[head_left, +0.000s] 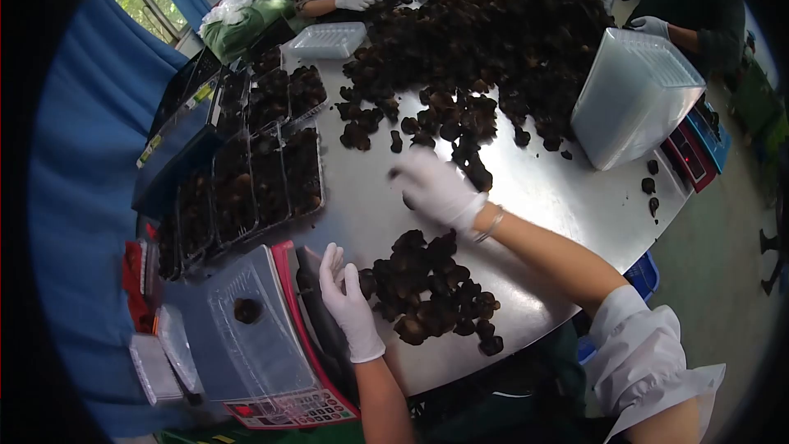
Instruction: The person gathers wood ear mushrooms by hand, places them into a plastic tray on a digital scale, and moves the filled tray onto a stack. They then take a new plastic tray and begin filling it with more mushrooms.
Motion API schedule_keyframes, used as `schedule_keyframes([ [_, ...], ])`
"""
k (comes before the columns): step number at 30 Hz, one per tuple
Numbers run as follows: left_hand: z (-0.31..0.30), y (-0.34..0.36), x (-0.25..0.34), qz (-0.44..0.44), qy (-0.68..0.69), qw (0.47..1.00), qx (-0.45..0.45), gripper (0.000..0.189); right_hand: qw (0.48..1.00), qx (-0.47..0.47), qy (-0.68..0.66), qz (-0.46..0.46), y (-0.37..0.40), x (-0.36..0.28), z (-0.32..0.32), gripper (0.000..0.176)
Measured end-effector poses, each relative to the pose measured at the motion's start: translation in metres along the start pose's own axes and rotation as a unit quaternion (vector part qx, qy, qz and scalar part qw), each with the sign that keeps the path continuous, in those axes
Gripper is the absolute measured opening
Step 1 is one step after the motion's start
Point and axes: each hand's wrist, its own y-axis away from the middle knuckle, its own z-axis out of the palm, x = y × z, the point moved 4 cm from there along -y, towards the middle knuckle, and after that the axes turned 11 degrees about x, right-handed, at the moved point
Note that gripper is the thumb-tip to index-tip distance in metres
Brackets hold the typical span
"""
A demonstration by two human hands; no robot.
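My left hand (348,304), in a white glove, is raised between the scale and a small pile of dark dried pieces (423,288), its fingers up and the thumb apart, holding nothing. Above that pile, my right hand (436,189), also gloved, is slightly blurred over the metal table (534,222); a dark piece shows at its fingertips. On the scale (312,304) lies a clear plastic tray (255,329) with one dark piece (247,310) in it.
A large dark heap (493,33) covers the far table. Filled trays (246,181) line the left side. Stacked empty trays (637,99) stand at the right by another scale (690,152). Gloved co-workers' hands (357,0) are at the far side and the far right (651,26).
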Motion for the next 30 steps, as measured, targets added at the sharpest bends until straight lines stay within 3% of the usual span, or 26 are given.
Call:
schedule_keyframes([
  [2, 0.002, 0.004, 0.007, 0.006, 0.009, 1.000, -0.011, 0.042, 0.994, 0.090, 0.049, -0.034, -0.015, 0.039, -0.035, 0.017],
  [3, 0.003, 0.005, 0.008, 0.001, 0.009, 1.000, -0.011, 0.042, 0.994, 0.089, 0.058, -0.023, -0.016, 0.054, -0.050, 0.017],
  [4, 0.005, 0.007, 0.010, 0.002, 0.011, 1.000, -0.022, 0.042, 0.997, 0.025, 0.072, -0.023, -0.009, 0.078, -0.059, 0.020],
  [5, 0.005, 0.007, 0.011, 0.005, 0.012, 0.999, -0.032, 0.042, 0.984, -0.158, 0.043, 0.064, -0.007, 0.074, -0.075, 0.021],
  [7, 0.004, 0.006, 0.010, 0.009, 0.005, 0.999, -0.033, 0.042, 0.969, -0.206, -0.057, 0.127, 0.016, 0.050, -0.096, 0.020],
  [11, 0.003, 0.009, 0.017, 0.014, 0.012, 0.999, -0.026, 0.041, 0.958, -0.192, -0.067, 0.204, 0.043, 0.029, -0.123, 0.017],
  [13, 0.005, 0.009, 0.017, 0.012, 0.014, 0.999, -0.026, 0.040, 0.933, -0.122, -0.062, 0.332, 0.040, 0.018, -0.119, 0.020],
  [14, 0.006, 0.009, 0.015, 0.016, 0.008, 0.999, -0.027, 0.040, 0.961, -0.122, -0.044, 0.244, 0.035, 0.010, -0.112, 0.028],
  [15, 0.007, 0.009, 0.012, 0.020, 0.002, 0.999, -0.027, 0.040, 0.994, -0.074, -0.037, 0.071, 0.041, 0.023, -0.092, 0.025],
  [19, 0.007, 0.009, 0.008, 0.019, -0.002, 0.999, -0.030, 0.040, 0.966, -0.215, 0.134, -0.057, 0.044, 0.014, -0.038, 0.029],
  [20, 0.006, 0.009, 0.006, 0.015, -0.004, 0.999, -0.028, 0.039, 0.966, -0.213, 0.135, -0.056, 0.047, 0.017, -0.039, 0.029],
  [23, 0.004, 0.004, 0.003, 0.004, 0.009, 1.000, -0.019, 0.039, 0.989, -0.136, 0.051, -0.009, 0.041, 0.015, -0.070, 0.026],
  [25, 0.002, 0.007, 0.001, -0.013, 0.017, 1.000, -0.012, 0.040, 0.983, -0.057, -0.097, 0.142, 0.035, 0.023, -0.115, 0.024],
  [27, 0.004, 0.005, 0.006, 0.001, 0.021, 1.000, -0.014, 0.040, 0.982, 0.053, -0.112, 0.143, 0.043, 0.061, -0.156, 0.017],
  [29, 0.006, 0.007, 0.010, -0.006, 0.020, 1.000, -0.020, 0.040, 0.966, 0.080, -0.099, 0.224, 0.064, 0.066, -0.189, 0.021],
  [30, 0.007, 0.008, 0.013, -0.004, 0.016, 1.000, -0.022, 0.039, 0.967, 0.081, -0.102, 0.218, 0.075, 0.062, -0.196, 0.025],
])
